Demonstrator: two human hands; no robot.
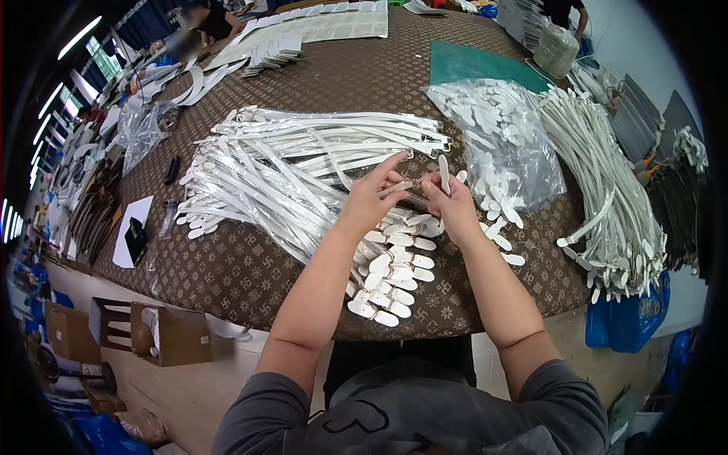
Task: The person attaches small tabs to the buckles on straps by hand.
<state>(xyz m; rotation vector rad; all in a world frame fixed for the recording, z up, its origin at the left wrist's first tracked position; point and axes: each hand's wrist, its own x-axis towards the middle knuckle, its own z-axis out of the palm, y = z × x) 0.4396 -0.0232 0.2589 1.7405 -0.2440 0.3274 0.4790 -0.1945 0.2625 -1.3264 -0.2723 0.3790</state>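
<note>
My left hand (pixel 371 196) is above the middle of the table, its thumb and a finger pinched on the end of a white strap (pixel 402 187). Close beside it, my right hand (pixel 453 203) grips a small white tab with a rounded end (pixel 444 173), which stands upright from the fingers. Whether tab and strap are joined is hidden by the fingers. Under and left of my hands lies a spread bundle of white straps (pixel 258 182), some with metal buckles at the right end. Several white tabs with rounded ends (pixel 390 280) overlap below my hands.
A clear plastic bag of white tabs (pixel 493 129) lies right of my hands, some spilling out. Farther right is another strap bundle (pixel 607 189). A green mat (pixel 485 64) lies behind the bag. A phone (pixel 136 241) rests on white paper at left. Other people are at the far side.
</note>
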